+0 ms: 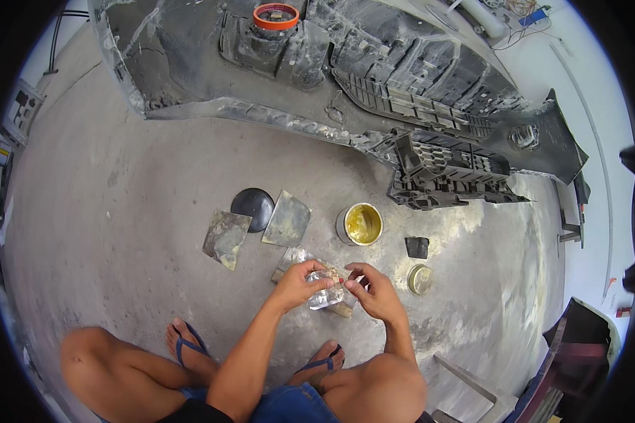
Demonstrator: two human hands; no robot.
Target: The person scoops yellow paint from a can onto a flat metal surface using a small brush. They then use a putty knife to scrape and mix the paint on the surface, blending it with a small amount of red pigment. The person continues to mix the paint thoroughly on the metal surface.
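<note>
My left hand (305, 285) is closed, thumb and fingers pinching a crumpled silvery packet (324, 299). Its flat shiny end hangs below the fingers. Facing it, my right hand (374, 291) is closed too, fingertips pinched around a small red piece (341, 280) at the packet's upper end; whether that is a cap I cannot tell. Both hands are above a flat, smeared board (343, 309) on the floor, partly hidden by the hands and packet. Just beyond my right hand stands an open round tin (363, 224) with yellow paste inside.
Right of my hands lie a round metal lid (420, 280) and a black scrap (417, 247). Two grey plates (287, 219) and a black disc (252, 209) lie to the left. A large dark car bumper (261, 116) spans the far side, an orange ring (276, 16) on it.
</note>
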